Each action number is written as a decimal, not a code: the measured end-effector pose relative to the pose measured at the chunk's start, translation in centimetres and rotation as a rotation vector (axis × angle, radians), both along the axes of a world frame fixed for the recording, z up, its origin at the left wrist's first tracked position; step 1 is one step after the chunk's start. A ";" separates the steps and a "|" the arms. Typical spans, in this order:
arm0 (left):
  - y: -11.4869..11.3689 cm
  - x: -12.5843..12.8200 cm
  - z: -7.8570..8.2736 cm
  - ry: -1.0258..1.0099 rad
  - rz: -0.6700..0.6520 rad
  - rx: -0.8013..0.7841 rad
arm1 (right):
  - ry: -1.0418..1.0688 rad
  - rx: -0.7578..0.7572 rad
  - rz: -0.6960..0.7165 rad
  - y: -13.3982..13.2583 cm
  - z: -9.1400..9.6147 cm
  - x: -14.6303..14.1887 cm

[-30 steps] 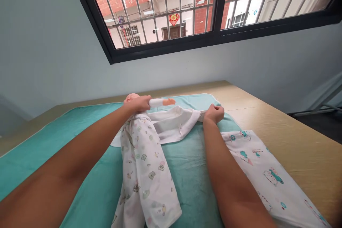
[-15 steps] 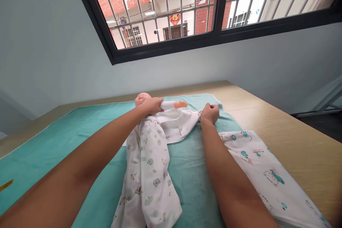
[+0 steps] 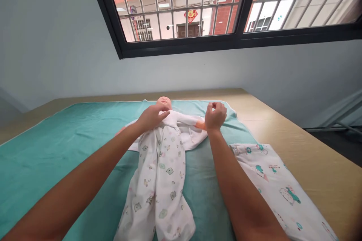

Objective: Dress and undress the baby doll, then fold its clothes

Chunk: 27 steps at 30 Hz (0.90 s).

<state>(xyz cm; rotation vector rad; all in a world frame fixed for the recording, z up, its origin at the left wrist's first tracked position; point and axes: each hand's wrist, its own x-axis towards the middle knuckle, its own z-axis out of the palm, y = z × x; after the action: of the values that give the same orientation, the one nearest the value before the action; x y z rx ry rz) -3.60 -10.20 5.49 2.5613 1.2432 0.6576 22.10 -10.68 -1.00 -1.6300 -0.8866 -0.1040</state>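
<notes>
A baby doll (image 3: pixel 164 101) lies on its back, its head toward the wall, in a white top (image 3: pixel 181 116) and white print trousers (image 3: pixel 162 173). My left hand (image 3: pixel 154 116) rests over the doll's upper chest just below the face, thumb apart from the fingers, with no object seen in it. My right hand (image 3: pixel 215 115) is curled closed at the end of the doll's outstretched arm, next to the doll's hand (image 3: pixel 200 125). What its fingers hold, if anything, is hidden. Under that arm a white cloth piece (image 3: pixel 192 138) of clothing lies spread out.
A teal blanket (image 3: pixel 70 131) covers much of the wooden table (image 3: pixel 283 120). To the right lies a folded white cloth (image 3: pixel 271 180) with a cartoon print. Behind the table are a grey wall (image 3: pixel 183 75) and a barred window (image 3: pixel 181 7).
My left hand has left the doll's arm and moved to its chest. The arm has come down over the white cloth. My right hand has shifted slightly, still closed.
</notes>
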 end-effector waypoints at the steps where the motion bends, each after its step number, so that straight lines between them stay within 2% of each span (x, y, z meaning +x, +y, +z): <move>1: -0.9 -1.7 -0.8 -0.077 0.030 0.003 | -0.050 0.009 0.141 -0.1 0.6 -1.4; 3: -2.6 -4.4 -2.7 -0.181 0.047 0.042 | -0.081 -0.064 0.538 -0.6 1.5 -4.5; 5: -3.8 -6.1 -4.4 -0.227 0.022 0.056 | -0.132 -0.235 0.952 -1.5 1.8 -7.2; 6: -4.2 -6.5 -5.0 -0.243 0.010 0.052 | -0.187 -0.295 1.070 -2.0 1.8 -8.3; 7: -4.3 -6.8 -5.5 -0.259 0.003 0.042 | -0.231 -0.318 1.104 -2.5 1.7 -9.0; 9: -4.1 -6.9 -5.9 -0.288 0.006 0.033 | -0.268 -0.302 1.045 -3.3 1.3 -9.9; 11: -3.4 -6.7 -6.0 -0.305 0.004 0.053 | -0.202 -0.277 0.954 -3.8 0.9 -10.1; 13: -2.7 -6.5 -6.2 -0.323 0.000 0.074 | -0.101 -0.283 0.913 -3.8 0.5 -9.9; 15: -2.2 -6.3 -6.2 -0.373 0.046 0.031 | -0.008 -0.307 0.892 -3.4 0.2 -9.7; 17: -1.9 -6.5 -6.0 -0.456 0.123 -0.133 | 0.091 -0.347 0.923 -2.9 0.1 -9.3; 19: -1.8 -6.8 -5.5 -0.548 0.156 -0.383 | 0.224 -0.393 0.996 -2.3 0.1 -8.9; 22: -1.7 -7.6 -4.6 -0.660 0.087 -0.707 | 0.370 -0.429 1.067 -1.9 0.2 -8.2; 24: -1.7 -8.2 -4.2 -0.710 0.027 -0.821 | 0.351 -0.450 1.092 -1.9 0.6 -8.0; 27: -1.7 -8.6 -4.1 -0.754 -0.031 -0.909 | 0.153 -0.519 1.180 -2.4 1.5 -8.0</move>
<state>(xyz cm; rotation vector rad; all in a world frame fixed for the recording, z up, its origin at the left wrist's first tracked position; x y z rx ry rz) -12.18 -11.88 1.35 1.3883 0.9100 0.7194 14.13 -13.06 0.45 -1.2829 -1.6993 1.1235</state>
